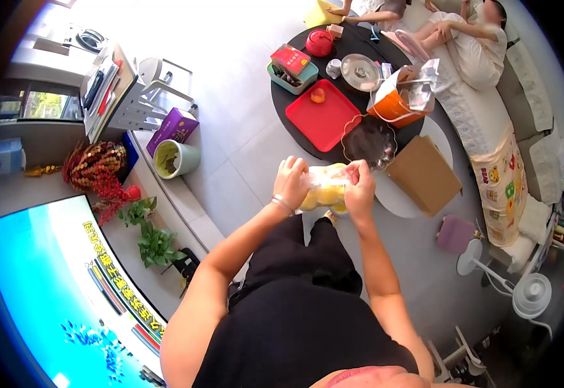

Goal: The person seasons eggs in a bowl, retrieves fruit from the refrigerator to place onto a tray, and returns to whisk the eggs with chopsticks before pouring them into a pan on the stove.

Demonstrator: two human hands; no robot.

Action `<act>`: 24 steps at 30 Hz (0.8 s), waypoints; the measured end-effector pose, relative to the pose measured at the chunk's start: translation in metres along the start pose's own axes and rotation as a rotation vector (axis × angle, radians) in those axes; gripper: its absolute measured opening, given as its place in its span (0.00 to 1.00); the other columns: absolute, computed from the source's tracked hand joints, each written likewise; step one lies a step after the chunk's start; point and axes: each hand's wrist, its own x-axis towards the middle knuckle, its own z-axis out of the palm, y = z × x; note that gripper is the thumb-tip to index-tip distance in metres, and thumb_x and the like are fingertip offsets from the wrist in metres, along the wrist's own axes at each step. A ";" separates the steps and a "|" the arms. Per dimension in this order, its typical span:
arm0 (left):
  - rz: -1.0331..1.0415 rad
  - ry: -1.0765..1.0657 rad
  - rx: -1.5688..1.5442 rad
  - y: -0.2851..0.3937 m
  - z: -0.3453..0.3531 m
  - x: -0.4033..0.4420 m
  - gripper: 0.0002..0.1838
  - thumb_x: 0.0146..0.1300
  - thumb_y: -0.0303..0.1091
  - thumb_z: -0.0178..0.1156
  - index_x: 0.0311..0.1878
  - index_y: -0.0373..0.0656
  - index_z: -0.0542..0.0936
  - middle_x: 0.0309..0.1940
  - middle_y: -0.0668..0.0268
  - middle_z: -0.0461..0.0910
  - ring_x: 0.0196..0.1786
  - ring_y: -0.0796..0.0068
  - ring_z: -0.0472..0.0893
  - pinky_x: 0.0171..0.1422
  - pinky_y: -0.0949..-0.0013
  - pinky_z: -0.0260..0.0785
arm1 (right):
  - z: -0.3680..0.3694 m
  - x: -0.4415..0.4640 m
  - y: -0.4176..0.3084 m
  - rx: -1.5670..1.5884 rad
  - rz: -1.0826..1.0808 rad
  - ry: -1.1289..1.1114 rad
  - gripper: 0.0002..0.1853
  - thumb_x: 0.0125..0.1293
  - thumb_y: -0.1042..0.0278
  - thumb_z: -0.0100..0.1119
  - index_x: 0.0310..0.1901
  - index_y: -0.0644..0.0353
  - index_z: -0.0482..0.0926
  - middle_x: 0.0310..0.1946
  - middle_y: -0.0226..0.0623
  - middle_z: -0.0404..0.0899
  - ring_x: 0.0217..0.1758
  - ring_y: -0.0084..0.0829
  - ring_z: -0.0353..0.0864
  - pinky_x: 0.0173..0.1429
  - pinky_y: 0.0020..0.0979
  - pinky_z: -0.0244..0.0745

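A clear plastic bag of yellow, rounded things (327,194) hangs between my two hands, in front of my body and over the grey floor. On its upper left edge, my left hand (291,183) is closed, its fingers gripping the plastic. My right hand (359,187) pinches the upper right edge of the same bag. The yellow contents sag below both hands. Beyond the bag stands a dark round table, where a red tray (324,116) holds one small orange-red fruit (318,96).
Around the tray are a scalloped glass dish (369,142), a lidded pot (361,72), an orange bucket (398,97) and a green box (293,77). A cardboard box (425,174) lies nearer. Two people are by the sofa (485,116). A television (68,291) stands at left.
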 end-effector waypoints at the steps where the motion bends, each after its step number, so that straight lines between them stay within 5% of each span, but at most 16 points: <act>1: 0.027 -0.049 0.076 -0.009 -0.006 0.005 0.10 0.43 0.21 0.55 0.32 0.39 0.72 0.34 0.57 0.71 0.34 0.54 0.74 0.35 0.62 0.67 | 0.009 0.006 0.002 -0.057 -0.039 -0.021 0.09 0.48 0.86 0.52 0.30 0.60 0.70 0.16 0.33 0.62 0.20 0.26 0.63 0.25 0.30 0.58; 6: -0.226 -0.327 -0.152 -0.056 -0.011 0.032 0.10 0.46 0.22 0.55 0.35 0.42 0.75 0.35 0.57 0.73 0.41 0.51 0.74 0.44 0.58 0.68 | 0.043 0.027 0.014 -0.063 -0.009 -0.081 0.09 0.50 0.88 0.51 0.31 0.62 0.69 0.18 0.32 0.57 0.21 0.23 0.58 0.27 0.28 0.60; 10: -0.138 -0.318 -0.118 -0.080 -0.008 0.052 0.08 0.52 0.22 0.53 0.36 0.39 0.75 0.32 0.55 0.73 0.34 0.53 0.76 0.39 0.62 0.70 | 0.057 0.048 0.025 -0.529 -0.280 -0.017 0.08 0.49 0.84 0.52 0.31 0.61 0.72 0.25 0.41 0.67 0.27 0.42 0.71 0.32 0.39 0.67; 13: -0.182 -0.280 -0.255 -0.100 0.011 0.070 0.06 0.56 0.22 0.52 0.37 0.38 0.75 0.31 0.57 0.76 0.36 0.60 0.79 0.40 0.67 0.73 | 0.061 0.070 0.046 -0.605 -0.273 -0.042 0.04 0.53 0.76 0.55 0.32 0.59 0.72 0.28 0.38 0.67 0.35 0.42 0.71 0.35 0.38 0.66; 15: -0.624 -0.289 -0.784 -0.098 0.021 0.085 0.08 0.57 0.21 0.51 0.40 0.39 0.74 0.33 0.60 0.77 0.36 0.66 0.79 0.39 0.68 0.74 | 0.068 0.083 0.058 -0.640 -0.324 -0.005 0.04 0.55 0.72 0.56 0.33 0.56 0.73 0.28 0.37 0.68 0.34 0.41 0.72 0.34 0.38 0.66; 17: -1.005 -0.245 -1.132 -0.091 0.021 0.101 0.11 0.57 0.22 0.51 0.44 0.41 0.71 0.34 0.64 0.77 0.36 0.74 0.79 0.34 0.71 0.73 | 0.080 0.081 0.073 -0.596 -0.202 -0.044 0.04 0.56 0.70 0.57 0.32 0.57 0.73 0.28 0.36 0.69 0.33 0.39 0.73 0.33 0.36 0.67; 21: -0.999 -0.384 -1.046 -0.099 0.032 0.111 0.09 0.56 0.26 0.56 0.38 0.44 0.67 0.31 0.65 0.76 0.26 0.85 0.72 0.24 0.83 0.58 | 0.103 0.091 0.101 -0.035 0.319 -0.021 0.10 0.60 0.65 0.58 0.29 0.62 0.72 0.21 0.37 0.72 0.22 0.28 0.70 0.29 0.29 0.66; 24: -0.937 -0.356 -1.016 -0.120 0.036 0.118 0.10 0.54 0.25 0.58 0.36 0.45 0.67 0.28 0.67 0.76 0.23 0.86 0.70 0.21 0.83 0.55 | 0.109 0.109 0.110 0.113 0.393 -0.008 0.08 0.62 0.67 0.57 0.29 0.62 0.72 0.18 0.38 0.71 0.19 0.26 0.66 0.28 0.27 0.65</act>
